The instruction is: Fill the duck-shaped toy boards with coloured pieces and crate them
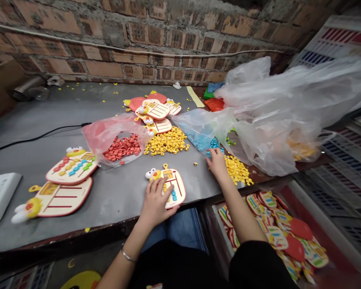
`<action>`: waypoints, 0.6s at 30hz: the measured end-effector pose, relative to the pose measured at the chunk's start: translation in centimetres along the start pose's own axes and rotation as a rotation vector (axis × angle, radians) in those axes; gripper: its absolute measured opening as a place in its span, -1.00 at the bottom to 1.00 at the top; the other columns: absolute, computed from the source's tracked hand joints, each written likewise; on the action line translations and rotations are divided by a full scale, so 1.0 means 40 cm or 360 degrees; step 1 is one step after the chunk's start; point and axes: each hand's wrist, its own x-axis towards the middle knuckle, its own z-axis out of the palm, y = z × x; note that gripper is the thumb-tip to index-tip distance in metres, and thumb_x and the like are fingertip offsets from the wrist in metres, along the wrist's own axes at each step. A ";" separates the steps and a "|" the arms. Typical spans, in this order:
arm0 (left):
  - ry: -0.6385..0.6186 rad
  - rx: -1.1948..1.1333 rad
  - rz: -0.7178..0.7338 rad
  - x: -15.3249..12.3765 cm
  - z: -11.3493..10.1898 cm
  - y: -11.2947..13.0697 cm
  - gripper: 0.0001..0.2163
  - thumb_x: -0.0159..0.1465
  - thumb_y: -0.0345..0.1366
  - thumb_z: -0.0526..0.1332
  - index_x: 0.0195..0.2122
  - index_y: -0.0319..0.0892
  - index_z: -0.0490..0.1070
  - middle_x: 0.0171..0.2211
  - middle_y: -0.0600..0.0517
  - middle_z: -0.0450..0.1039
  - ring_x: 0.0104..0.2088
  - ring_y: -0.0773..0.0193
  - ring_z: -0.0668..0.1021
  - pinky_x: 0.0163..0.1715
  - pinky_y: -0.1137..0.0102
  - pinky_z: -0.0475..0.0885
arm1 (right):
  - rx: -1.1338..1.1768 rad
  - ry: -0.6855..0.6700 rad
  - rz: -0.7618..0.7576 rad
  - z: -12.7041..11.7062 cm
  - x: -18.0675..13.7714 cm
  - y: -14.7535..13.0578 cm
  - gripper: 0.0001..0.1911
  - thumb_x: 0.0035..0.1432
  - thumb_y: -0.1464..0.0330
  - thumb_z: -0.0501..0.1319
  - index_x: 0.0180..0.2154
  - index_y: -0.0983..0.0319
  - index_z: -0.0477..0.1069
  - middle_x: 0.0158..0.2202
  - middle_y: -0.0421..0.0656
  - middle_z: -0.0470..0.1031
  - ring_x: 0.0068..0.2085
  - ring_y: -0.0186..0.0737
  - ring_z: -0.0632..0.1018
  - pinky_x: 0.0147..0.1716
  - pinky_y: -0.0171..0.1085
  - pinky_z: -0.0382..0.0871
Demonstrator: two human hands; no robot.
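Note:
My left hand lies with spread fingers over a cream toy board with a red rim and a yellow duck head. Blue beads sit in one of its slots, and part of the board is hidden under the fingers. To the right, my right hand reaches into the mouth of a plastic bag at a heap of small blue beads. Its fingertips are bent down among them, and I cannot make out whether a bead is between them. Yellow beads lie just beside that hand.
Red beads spill inside a pink-tinted bag, next to a yellow bead pile. Stacked boards lie behind. A bead-filled board overlaps another at left. Clear bags crowd the right; below is a bin of finished-looking boards.

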 end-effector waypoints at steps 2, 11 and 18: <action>-0.0003 0.0002 -0.0005 -0.001 0.000 0.000 -0.50 0.10 0.00 0.26 0.03 -0.11 0.42 0.19 -0.19 0.25 0.17 -0.14 0.27 0.17 -0.02 0.10 | -0.0076 -0.0100 -0.0007 0.010 0.013 0.029 -0.81 0.06 0.53 0.11 -0.31 0.27 0.47 -0.23 0.00 0.40 -0.18 -0.04 0.44 -0.13 -0.09 0.36; -0.0010 0.0009 -0.0008 -0.002 0.002 0.000 -0.49 0.10 0.00 0.25 0.04 -0.12 0.41 0.19 -0.19 0.25 0.18 -0.13 0.26 0.19 -0.02 0.07 | 0.0940 -0.0221 -0.0323 0.026 -0.068 -0.179 -0.89 0.14 0.44 0.19 -0.27 0.21 0.47 -0.21 -0.10 0.34 -0.22 -0.22 0.46 -0.25 -0.26 0.44; -0.0012 0.0014 0.0011 -0.001 0.000 0.000 -0.49 0.11 0.00 0.25 0.05 -0.12 0.41 0.20 -0.21 0.23 0.18 -0.14 0.25 0.18 -0.02 0.09 | 0.0497 -0.0505 -0.0734 0.104 -0.075 -0.252 -0.90 0.18 0.48 0.21 -0.29 0.24 0.51 -0.33 -0.12 0.42 -0.22 -0.19 0.40 -0.19 -0.22 0.31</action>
